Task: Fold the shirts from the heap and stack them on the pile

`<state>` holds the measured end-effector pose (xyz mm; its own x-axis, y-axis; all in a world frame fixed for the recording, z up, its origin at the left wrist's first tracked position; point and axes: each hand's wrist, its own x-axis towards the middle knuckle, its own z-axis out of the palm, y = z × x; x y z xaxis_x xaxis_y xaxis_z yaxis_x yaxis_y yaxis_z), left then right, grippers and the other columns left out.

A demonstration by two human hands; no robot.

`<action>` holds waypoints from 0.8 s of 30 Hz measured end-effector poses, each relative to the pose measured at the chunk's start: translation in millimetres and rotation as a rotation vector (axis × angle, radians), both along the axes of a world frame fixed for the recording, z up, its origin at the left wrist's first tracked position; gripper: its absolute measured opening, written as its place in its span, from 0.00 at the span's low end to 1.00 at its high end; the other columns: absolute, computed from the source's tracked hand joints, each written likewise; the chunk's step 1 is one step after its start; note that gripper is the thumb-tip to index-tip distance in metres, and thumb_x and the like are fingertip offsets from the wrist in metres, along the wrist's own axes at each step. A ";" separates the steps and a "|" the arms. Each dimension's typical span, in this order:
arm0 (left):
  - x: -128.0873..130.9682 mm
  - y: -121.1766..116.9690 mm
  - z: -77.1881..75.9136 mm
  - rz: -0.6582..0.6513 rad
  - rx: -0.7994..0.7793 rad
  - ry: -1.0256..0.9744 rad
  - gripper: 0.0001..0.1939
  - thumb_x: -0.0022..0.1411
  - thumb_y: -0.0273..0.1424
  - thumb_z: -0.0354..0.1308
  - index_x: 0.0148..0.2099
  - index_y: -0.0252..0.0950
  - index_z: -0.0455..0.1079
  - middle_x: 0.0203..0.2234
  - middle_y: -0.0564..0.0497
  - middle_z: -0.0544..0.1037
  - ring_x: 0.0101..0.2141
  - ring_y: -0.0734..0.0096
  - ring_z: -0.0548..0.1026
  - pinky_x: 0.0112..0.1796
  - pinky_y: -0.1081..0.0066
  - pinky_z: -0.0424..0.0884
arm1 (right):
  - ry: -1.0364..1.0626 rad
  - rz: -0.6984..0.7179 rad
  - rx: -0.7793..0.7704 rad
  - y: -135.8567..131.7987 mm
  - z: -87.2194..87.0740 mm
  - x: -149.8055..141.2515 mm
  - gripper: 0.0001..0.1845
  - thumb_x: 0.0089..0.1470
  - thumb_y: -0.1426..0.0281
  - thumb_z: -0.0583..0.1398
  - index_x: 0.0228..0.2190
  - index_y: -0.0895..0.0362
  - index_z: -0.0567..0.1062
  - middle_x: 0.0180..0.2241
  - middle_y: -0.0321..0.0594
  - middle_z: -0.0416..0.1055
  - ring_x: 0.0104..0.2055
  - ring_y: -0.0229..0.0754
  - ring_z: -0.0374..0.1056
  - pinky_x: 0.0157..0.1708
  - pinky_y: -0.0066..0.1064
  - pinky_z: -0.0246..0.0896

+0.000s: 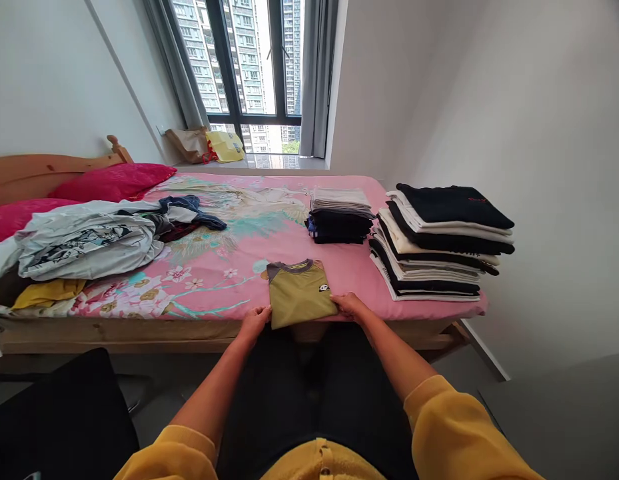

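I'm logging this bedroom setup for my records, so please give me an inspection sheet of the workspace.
Surface: bed with pink floral cover.
Job's things: folded olive shirt at the near edge; short folded stack and taller folded stack to its right.
Clutter: rumpled clothes on the left.
Hands: left hand and right hand each hold a lower corner of the shirt.
Cables: nothing seen.
Surroundings: window, grey curtains, bags on the sill, black chair at lower left.
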<state>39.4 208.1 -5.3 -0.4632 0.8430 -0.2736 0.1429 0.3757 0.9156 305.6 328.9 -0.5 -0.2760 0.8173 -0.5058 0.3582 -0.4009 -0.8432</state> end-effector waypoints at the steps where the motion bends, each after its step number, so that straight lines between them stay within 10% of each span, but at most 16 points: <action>1: -1.6 0.5 1.3 -0.011 -0.020 -0.015 0.19 0.50 0.46 0.56 0.20 0.37 0.60 0.11 0.59 0.59 0.13 0.81 0.53 0.16 0.75 0.45 | -0.002 0.006 -0.007 2.7 0.4 -0.6 0.16 0.50 0.59 0.59 0.20 0.54 0.60 0.10 0.24 0.45 0.12 0.30 0.38 0.14 0.26 0.32; 13: -19.4 18.8 15.4 -0.096 -0.148 -0.211 0.20 0.53 0.45 0.54 0.19 0.37 0.59 0.08 0.59 0.55 0.09 0.83 0.49 0.14 0.76 0.40 | 0.102 0.048 -0.049 15.7 14.1 -16.5 0.16 0.52 0.60 0.55 0.20 0.55 0.58 0.11 0.25 0.49 0.11 0.28 0.39 0.14 0.24 0.30; 24: -16.1 32.1 -4.6 0.047 -0.089 -0.171 0.18 0.50 0.41 0.55 0.17 0.38 0.55 0.07 0.59 0.56 0.09 0.82 0.51 0.13 0.77 0.43 | 0.125 -0.002 -0.015 26.3 -7.5 -18.4 0.14 0.50 0.63 0.56 0.20 0.54 0.58 0.10 0.25 0.50 0.11 0.28 0.40 0.13 0.24 0.30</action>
